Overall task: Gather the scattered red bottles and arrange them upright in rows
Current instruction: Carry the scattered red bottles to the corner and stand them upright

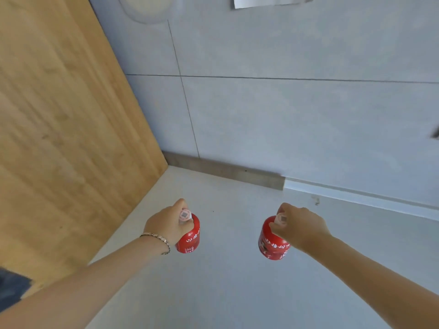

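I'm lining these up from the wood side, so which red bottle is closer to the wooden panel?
The bottle in the left hand, the left red bottle; the right red bottle sits farther away.

Bare forearms, bracelet (156, 238) on left wrist

The pale grey floor (225, 281) carries two red bottles, both upright with white caps. The left bottle (190, 238) stands near the wooden panel (59, 138) that rises along the floor's left edge; the right bottle (273, 243) stands well apart from that panel, on open floor. Beyond both, where panel meets grey wall, a grey skirting strip (225, 170) borders the floor.
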`<control>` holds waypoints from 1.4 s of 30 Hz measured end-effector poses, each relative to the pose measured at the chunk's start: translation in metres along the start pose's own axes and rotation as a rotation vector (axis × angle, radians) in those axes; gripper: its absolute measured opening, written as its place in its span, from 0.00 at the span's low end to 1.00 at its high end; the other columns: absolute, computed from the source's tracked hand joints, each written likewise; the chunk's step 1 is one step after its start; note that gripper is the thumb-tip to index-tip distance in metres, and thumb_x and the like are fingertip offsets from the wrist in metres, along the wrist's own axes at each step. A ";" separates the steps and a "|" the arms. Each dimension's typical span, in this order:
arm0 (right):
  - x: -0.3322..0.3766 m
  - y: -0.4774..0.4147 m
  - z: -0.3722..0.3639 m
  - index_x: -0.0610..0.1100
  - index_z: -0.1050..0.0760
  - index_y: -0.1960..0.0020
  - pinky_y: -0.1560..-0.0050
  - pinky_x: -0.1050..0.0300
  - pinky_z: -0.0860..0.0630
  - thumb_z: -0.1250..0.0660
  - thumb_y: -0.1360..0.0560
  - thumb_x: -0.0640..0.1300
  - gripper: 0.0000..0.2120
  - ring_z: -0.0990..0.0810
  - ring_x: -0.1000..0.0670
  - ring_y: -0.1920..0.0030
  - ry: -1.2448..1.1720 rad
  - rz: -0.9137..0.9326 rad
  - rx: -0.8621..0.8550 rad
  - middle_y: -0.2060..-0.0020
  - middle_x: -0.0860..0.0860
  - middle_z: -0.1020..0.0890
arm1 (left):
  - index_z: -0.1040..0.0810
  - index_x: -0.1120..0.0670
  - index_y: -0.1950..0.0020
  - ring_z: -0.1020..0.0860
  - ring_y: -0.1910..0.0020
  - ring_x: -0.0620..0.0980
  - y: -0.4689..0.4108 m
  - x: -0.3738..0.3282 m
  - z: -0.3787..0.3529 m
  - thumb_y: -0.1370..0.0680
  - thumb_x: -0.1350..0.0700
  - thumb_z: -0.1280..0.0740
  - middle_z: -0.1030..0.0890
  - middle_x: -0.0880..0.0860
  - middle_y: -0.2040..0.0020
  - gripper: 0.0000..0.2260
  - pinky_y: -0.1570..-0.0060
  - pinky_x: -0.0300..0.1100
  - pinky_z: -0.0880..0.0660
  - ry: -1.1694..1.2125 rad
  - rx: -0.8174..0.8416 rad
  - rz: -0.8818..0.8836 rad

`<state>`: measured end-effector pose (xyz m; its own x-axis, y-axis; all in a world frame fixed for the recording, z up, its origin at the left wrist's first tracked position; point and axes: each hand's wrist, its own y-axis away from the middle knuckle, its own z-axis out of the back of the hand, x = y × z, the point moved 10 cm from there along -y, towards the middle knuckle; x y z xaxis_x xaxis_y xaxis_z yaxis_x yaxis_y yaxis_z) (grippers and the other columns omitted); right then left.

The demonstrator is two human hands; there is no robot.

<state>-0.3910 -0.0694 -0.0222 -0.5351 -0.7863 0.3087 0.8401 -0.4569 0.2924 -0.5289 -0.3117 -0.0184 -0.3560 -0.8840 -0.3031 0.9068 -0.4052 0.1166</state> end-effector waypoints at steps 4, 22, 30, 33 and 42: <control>0.066 -0.033 -0.024 0.48 0.29 0.40 0.53 0.56 0.25 0.40 0.25 0.53 0.16 0.19 0.45 0.50 -0.059 -0.120 -0.003 0.47 0.48 0.18 | 0.37 0.50 0.55 0.27 0.60 0.53 -0.063 0.059 0.002 0.24 0.53 0.38 0.25 0.51 0.60 0.07 0.63 0.41 0.34 0.008 0.071 -0.016; 0.181 -0.187 -0.069 0.45 0.29 0.40 0.52 0.55 0.26 0.43 0.23 0.51 0.16 0.20 0.42 0.45 -0.124 -0.303 -0.051 0.45 0.45 0.19 | 0.39 0.55 0.50 0.25 0.58 0.58 -0.269 0.108 -0.011 0.20 0.51 0.43 0.23 0.59 0.56 0.09 0.59 0.45 0.29 0.055 0.092 -0.034; 0.182 -0.214 -0.084 0.43 0.38 0.31 0.54 0.53 0.27 0.41 0.21 0.49 0.21 0.22 0.41 0.42 -0.223 -0.375 -0.006 0.42 0.43 0.21 | 0.40 0.52 0.32 0.21 0.48 0.56 -0.234 0.085 -0.017 0.21 0.53 0.43 0.22 0.53 0.44 0.18 0.59 0.43 0.29 -0.088 0.131 -0.206; 0.178 -0.201 -0.089 0.44 0.45 0.27 0.56 0.55 0.29 0.36 0.24 0.48 0.30 0.20 0.41 0.43 -0.117 -0.304 0.082 0.42 0.43 0.21 | 0.29 0.53 0.57 0.25 0.60 0.53 -0.217 0.080 -0.043 0.22 0.55 0.44 0.26 0.52 0.63 0.06 0.63 0.39 0.31 -0.087 0.331 -0.222; 0.017 -0.074 -0.098 0.39 0.24 0.38 0.43 0.52 0.26 0.37 0.25 0.50 0.21 0.20 0.45 0.40 0.070 -0.417 0.473 0.42 0.44 0.18 | 0.30 0.55 0.58 0.26 0.59 0.51 -0.139 -0.068 -0.093 0.23 0.57 0.44 0.26 0.52 0.61 0.07 0.59 0.39 0.31 -0.271 0.684 -0.550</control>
<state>-0.4537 -0.0897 -0.1269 -0.7885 -0.6144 0.0268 0.4234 -0.5107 0.7483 -0.6100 -0.1733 -0.1019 -0.8169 -0.5150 -0.2596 0.2933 -0.7585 0.5819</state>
